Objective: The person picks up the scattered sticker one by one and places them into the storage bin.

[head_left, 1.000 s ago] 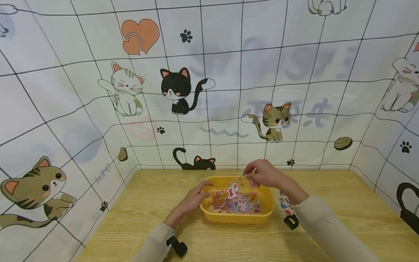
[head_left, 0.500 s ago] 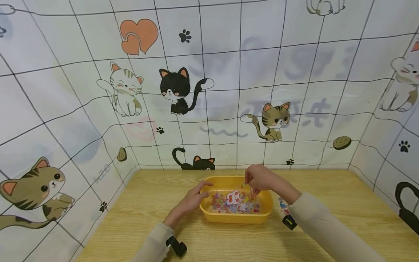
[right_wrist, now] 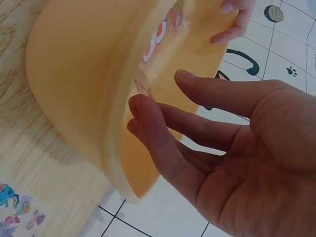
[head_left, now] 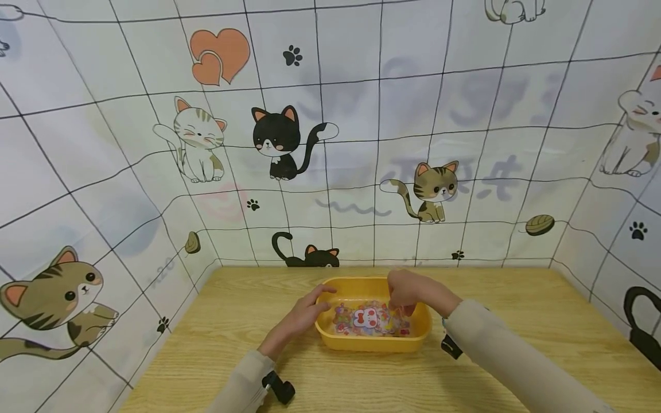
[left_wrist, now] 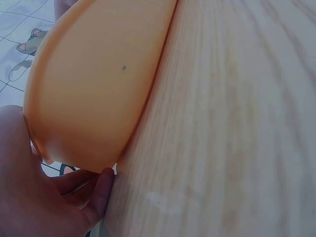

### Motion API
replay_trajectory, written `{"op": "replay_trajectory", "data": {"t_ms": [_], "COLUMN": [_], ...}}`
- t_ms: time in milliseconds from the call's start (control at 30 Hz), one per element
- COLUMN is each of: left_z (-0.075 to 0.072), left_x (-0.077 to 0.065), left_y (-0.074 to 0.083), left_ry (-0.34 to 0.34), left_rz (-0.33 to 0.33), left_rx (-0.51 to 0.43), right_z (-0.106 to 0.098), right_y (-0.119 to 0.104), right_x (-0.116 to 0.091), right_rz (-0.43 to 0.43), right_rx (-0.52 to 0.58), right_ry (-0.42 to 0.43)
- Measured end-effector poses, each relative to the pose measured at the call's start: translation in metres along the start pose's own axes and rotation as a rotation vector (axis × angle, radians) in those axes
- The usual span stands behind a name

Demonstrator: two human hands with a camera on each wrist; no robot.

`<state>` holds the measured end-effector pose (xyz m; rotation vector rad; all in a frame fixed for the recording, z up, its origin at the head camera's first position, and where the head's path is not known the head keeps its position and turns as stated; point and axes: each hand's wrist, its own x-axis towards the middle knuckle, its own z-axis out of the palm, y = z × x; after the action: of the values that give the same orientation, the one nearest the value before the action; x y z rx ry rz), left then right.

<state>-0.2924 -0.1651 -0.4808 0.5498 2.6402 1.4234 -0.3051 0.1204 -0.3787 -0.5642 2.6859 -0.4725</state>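
On the table (head_left: 248, 327), the yellow tub (head_left: 372, 344) is gripped at nine o'clock by the left hand (head_left: 303, 314), best held steady. Toward two o'clock, the right hand (head_left: 412, 289) is loosely parted, nothing pinched; the stickers (head_left: 366, 318) on the tub's floor are probably best handled by their edges.

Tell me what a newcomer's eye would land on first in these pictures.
Probably the bright yellow tub near the back of the wooden table, with colourful sticker-like pieces inside. The left hand holds its left end, while the right hand dips in at the right. Next would come the cartoon cats on the white backdrop behind.
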Motion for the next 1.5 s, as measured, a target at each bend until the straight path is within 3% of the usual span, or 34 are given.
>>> {"op": "replay_trajectory", "data": {"t_ms": [500, 800, 1200, 1500], "left_z": [0.000, -0.001, 0.000, 0.001], "left_x": [0.001, 0.002, 0.003, 0.002], "left_y": [-0.001, -0.002, -0.001, -0.003], "left_ry": [0.008, 0.008, 0.011, 0.009], "left_rz": [0.003, 0.002, 0.006, -0.006], "left_rx": [0.010, 0.013, 0.011, 0.000], "right_z": [0.007, 0.011, 0.012, 0.011], "right_y": [0.001, 0.002, 0.002, 0.004], "right_x": [0.008, 0.012, 0.016, 0.010], "right_rz": [0.072, 0.072, 0.106, 0.047], "right_rx": [-0.084, -0.039, -0.089, -0.108], "right_ry": [-0.148, -0.195, -0.154, -0.136]}}
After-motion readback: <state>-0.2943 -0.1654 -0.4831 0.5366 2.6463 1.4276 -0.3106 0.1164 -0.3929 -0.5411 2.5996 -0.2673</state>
